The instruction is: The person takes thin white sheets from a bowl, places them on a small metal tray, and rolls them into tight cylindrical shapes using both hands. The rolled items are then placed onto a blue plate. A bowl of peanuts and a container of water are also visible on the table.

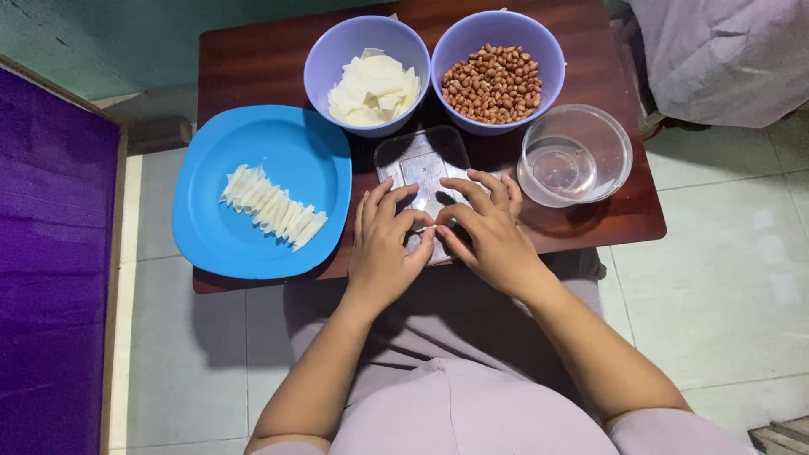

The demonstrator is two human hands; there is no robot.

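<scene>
My left hand and my right hand meet over a small clear plastic tray on a dark wooden table. Both pinch a small white wrapper piece between thumbs and forefingers. To the left, a blue plate holds a row of folded white wrappers. Behind the tray, one purple bowl holds flat white wrapper sheets, and another purple bowl holds peanuts.
A clear bowl of water stands at the right of the table. A purple panel lines the left side. Pale floor tiles surround the table, and grey cloth lies at the top right.
</scene>
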